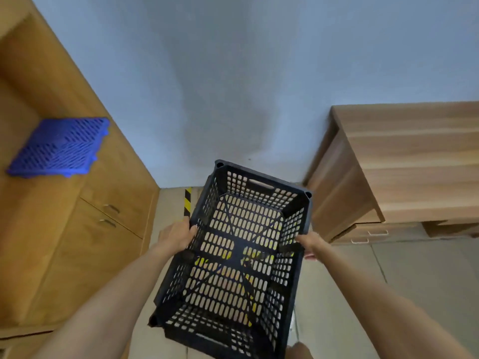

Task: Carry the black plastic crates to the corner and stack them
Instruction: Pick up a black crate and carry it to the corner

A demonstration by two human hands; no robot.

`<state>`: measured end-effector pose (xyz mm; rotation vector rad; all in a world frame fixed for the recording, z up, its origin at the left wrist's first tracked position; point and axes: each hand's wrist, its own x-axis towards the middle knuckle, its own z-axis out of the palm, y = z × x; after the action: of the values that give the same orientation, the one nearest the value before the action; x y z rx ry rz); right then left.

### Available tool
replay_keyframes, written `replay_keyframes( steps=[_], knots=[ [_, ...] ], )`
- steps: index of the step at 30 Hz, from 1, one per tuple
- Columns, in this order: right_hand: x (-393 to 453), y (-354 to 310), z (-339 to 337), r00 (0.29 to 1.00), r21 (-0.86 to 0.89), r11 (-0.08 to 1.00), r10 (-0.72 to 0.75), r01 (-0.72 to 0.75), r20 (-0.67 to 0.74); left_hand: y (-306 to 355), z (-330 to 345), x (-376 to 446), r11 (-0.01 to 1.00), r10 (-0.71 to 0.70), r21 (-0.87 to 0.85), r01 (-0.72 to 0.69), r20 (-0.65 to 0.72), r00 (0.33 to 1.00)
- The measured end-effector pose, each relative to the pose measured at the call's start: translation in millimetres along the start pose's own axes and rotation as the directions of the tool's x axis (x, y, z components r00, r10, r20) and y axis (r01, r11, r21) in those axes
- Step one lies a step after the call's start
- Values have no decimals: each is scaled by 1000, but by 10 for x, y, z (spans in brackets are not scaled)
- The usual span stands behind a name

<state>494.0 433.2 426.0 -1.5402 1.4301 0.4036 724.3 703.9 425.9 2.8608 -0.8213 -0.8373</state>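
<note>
An empty black plastic crate [238,257] hangs at centre frame, its far end aimed at twelve o'clock toward the wall. The left hand [176,237] grips the nine o'clock rim, the right hand [309,243] clasps the three o'clock rim. It looks light, rigid and perforated; the rims or end handle slots seem the best holds.

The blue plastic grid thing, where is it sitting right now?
In the head view the blue plastic grid lies at the far left, inside the open wooden cabinet, above its two handled doors and well left of the black crate.
</note>
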Motion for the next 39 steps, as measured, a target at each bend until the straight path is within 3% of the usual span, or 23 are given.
replay_keyframes(
  steps=[8,14,17,23,39],
  knots=[
    [759,-976,8,987,24,999,-40,37,156,-130,-254,645,985,-174,-12,174,11,985],
    [1672,-1490,-112,973,-22,997,-62,68,224,108,-303,1375,941,-319,-76,331,132,938],
    [2032,-1669,-206,968,-85,991,-78,101,240,208,-296,1721,923,-334,-152,354,141,932],
    [2642,-2006,-325,977,-207,969,-96,135,190,344,-174,2379,912,-362,-116,393,219,906],
    [4102,-2585,95,987,-137,987,-64,84,145,125,368,4067,894,-300,-237,380,314,901]
  ],
)
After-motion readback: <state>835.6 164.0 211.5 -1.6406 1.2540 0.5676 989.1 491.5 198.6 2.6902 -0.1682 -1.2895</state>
